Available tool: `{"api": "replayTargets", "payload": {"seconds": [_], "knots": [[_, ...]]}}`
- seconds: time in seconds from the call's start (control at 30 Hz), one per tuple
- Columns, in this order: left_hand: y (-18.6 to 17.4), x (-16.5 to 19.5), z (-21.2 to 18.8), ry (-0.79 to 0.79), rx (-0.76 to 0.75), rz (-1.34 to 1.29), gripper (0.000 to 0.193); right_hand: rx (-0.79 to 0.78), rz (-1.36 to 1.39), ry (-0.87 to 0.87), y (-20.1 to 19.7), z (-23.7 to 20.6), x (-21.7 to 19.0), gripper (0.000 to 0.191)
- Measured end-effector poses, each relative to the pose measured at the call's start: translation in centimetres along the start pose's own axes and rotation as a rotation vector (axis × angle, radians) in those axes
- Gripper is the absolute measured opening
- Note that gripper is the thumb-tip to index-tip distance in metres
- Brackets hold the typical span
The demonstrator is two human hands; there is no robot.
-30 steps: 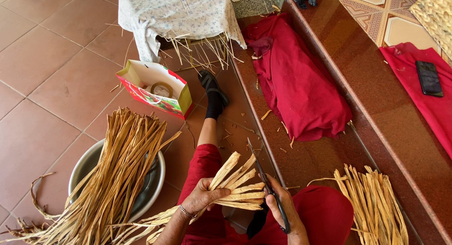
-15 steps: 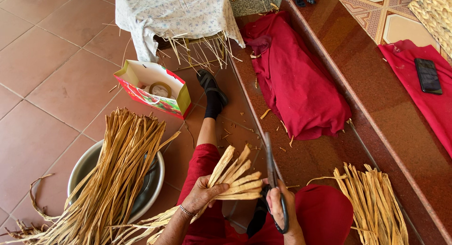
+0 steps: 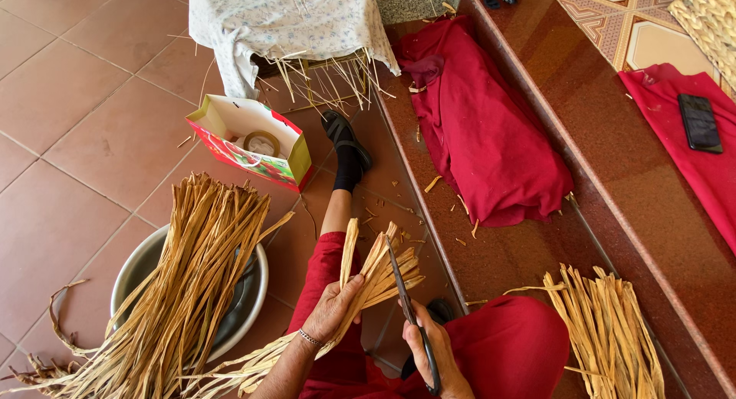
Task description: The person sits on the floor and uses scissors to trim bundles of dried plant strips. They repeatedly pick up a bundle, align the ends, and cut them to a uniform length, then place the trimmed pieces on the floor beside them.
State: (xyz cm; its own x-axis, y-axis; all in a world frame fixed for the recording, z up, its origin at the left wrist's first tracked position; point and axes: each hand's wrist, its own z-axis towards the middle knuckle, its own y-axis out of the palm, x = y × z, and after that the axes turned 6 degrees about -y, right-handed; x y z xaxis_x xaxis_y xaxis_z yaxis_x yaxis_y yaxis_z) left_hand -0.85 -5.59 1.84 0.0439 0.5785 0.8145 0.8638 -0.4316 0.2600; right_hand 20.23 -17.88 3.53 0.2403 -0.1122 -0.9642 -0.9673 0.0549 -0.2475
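My left hand (image 3: 331, 313) grips a fanned bunch of dried straw strips (image 3: 376, 269), their cut ends pointing up and to the right. My right hand (image 3: 432, 353) holds black scissors (image 3: 405, 299), the blades lying against the tips of that bunch. Both hands hover over my lap in red trousers (image 3: 506, 345). One leg stretches forward, ending in a black sock and sandal (image 3: 346, 150).
A metal basin (image 3: 138, 269) at my left holds a long sheaf of straw (image 3: 192, 284). More cut strips (image 3: 606, 330) lie on the right step. A paper gift bag (image 3: 253, 142), a cloth-covered stool (image 3: 284, 19), red cloths (image 3: 483, 131) and a phone (image 3: 699, 121) surround me.
The bunch in my left hand has swung from lying sideways to pointing upward, and the scissors in my right hand have moved up against its tips.
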Motion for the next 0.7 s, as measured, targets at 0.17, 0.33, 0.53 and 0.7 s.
{"api": "replayTargets", "payload": {"seconds": [0.17,0.33,0.53,0.7], "knots": [[0.0,-1.0,0.5,0.067,0.055,-0.023,0.043,-0.005,-0.092,0.004,0.5,0.5,-0.8,0.081],[0.7,-1.5,0.7,0.151,0.116,0.066,0.045,0.055,-0.100,0.053,1.2,0.5,0.2,0.064],[0.1,-0.4,0.3,0.195,0.060,-0.189,0.045,0.041,0.096,-0.008,1.9,0.0,1.4,0.056],[-1.2,0.6,0.2,0.024,0.075,-0.419,0.031,0.042,0.233,0.029,2.3,-0.1,0.8,0.061]]}}
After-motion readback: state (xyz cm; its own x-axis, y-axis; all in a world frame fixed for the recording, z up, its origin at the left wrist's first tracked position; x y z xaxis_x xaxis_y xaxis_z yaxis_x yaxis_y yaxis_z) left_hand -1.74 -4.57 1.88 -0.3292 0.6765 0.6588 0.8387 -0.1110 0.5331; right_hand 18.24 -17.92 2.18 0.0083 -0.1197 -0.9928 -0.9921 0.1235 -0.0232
